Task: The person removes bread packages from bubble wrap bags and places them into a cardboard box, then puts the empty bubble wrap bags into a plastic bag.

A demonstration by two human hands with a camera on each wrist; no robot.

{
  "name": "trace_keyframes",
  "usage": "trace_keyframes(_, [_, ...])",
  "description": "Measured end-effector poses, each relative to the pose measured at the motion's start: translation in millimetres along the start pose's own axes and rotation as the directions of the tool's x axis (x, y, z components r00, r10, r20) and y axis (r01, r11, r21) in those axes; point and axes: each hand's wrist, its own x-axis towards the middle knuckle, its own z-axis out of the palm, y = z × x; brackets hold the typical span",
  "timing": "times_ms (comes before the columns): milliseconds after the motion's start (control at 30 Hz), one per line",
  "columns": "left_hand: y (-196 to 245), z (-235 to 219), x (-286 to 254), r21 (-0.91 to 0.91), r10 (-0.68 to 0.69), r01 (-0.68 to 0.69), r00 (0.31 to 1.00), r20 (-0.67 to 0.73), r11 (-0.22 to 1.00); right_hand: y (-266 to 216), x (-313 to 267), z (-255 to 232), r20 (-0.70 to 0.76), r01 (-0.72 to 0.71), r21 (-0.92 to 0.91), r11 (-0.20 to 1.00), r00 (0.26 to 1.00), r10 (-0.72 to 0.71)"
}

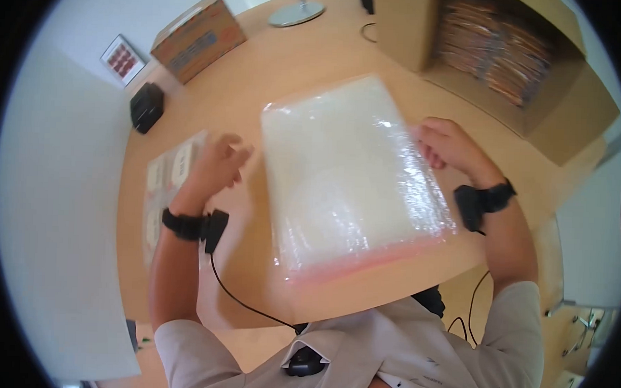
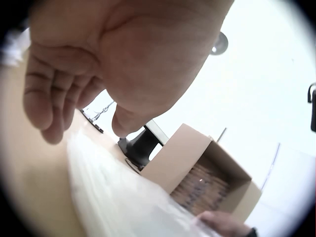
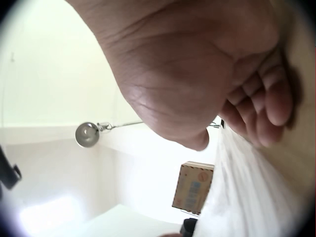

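Observation:
A large stack of clear plastic bags (image 1: pixel 338 174), shiny and milky, lies on the table with a pink strip along its near edge. Left of it, my left hand (image 1: pixel 219 165) is held apart from the stack, its fingers loosely bent and nothing in them. The left wrist view shows that hand's palm (image 2: pixel 148 54) above the stack's whitish side. At the stack's right edge is my right hand (image 1: pixel 449 147), with its fingertips against the plastic. In the right wrist view, the bent fingers (image 3: pixel 279 101) lie alongside the white plastic (image 3: pixel 242 192), and the thumb stands away from them.
Flat packs with white labels (image 1: pixel 181 163) lie at the left, partly behind my left arm. An open cardboard box (image 1: pixel 566 121) holding wrapped brown bundles stands at the back right. A closed carton (image 1: pixel 199 43), a black object (image 1: pixel 146 107) and a round metal base (image 1: pixel 296 13) stand farther back.

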Motion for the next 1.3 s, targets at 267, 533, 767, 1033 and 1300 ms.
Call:
trace_keyframes(267, [2.5, 45.8, -76.7, -0.294, 0.065, 0.006, 0.971, 0.231, 0.956, -15.2, -13.3, -1.0, 0.156, -0.029, -0.185, 0.982, 0.986, 0.059])
trace_keyframes(533, [-10.4, 57.4, -59.8, -0.16, 0.21, -0.201, 0.977, 0.036, 0.966, -4.9, -9.1, 5.9, -0.031, -0.015, -0.139, 0.99, 0.999, 0.01])
trace_keyframes(767, [-7.2, 58.0, -68.2, -0.147, 0.208, -0.201, 0.978, 0.031, 0.969, 2.1, -1.3, 1.0, -0.216, 0.012, -0.043, 0.999, 0.976, -0.022])
trace_keyframes(1033, [-8.0, 58.7, -66.0, -0.164, 0.208, -0.198, 0.977, 0.051, 0.966, 11.8, 5.2, 22.1, -0.195, 0.118, -0.155, 0.981, 0.97, -0.147])
trace_keyframes(1300, [-12.8, 60.8, -62.9, -0.168, 0.183, -0.17, 0.981, 0.07, 0.971, 15.8, 10.2, 8.8, -0.327, 0.169, -0.014, 0.985, 0.931, -0.165])
